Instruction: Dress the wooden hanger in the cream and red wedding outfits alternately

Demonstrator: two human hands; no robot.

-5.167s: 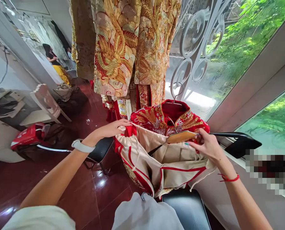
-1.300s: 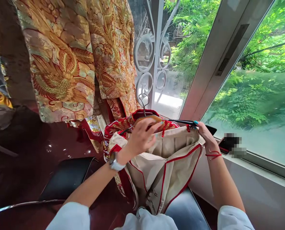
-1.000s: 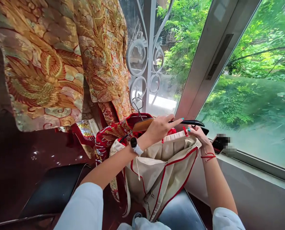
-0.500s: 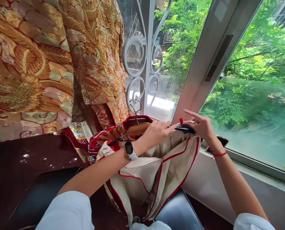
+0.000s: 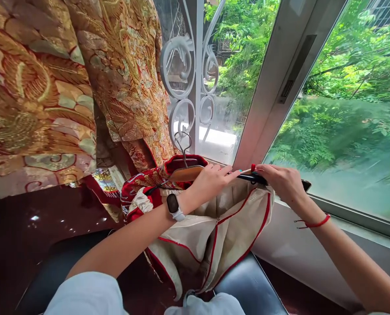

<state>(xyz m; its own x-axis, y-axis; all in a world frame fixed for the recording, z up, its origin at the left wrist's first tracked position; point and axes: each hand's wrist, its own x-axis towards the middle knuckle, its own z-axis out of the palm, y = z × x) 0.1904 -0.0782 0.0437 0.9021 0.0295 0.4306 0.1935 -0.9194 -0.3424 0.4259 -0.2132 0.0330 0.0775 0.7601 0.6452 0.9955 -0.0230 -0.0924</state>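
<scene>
1. The left hand (image 5: 211, 181) is pinching down on the wooden hanger (image 5: 190, 173), fingers together on its bar, while the right hand (image 5: 285, 183) is closing around the hanger's black clip end (image 5: 254, 177), fingers curled on it. Both hands are sitting right at the centre of the view, level with each other, the right one at about 3 o'clock of the left.

2. The cream-lined skirt (image 5: 228, 227) with red piping is dangling below the hanger, toward 6 o'clock, with its bottom edge landing near the black stool (image 5: 250, 288). The waistband looks bunched up under the right hand, so I'd guess it's only partly caught; if that clip is biting just a thin edge, the skirt could slide off sideways.

3. The red embroidered jacket (image 5: 145, 183) is crowding in at 9 o'clock of the left hand, touching the same hanger. Metallic thread snagging on the clip seems like a real risk.

4. The hanger's hook (image 5: 183, 146) is poking up at 12 o'clock, near the gold robes (image 5: 67, 87). Tilting it could catch that brocade.

5. A dark phone-like thing is peeking out just past the right hand on the sill (image 5: 346, 210); hard to tell, but an elbow bump might knock it.
</scene>
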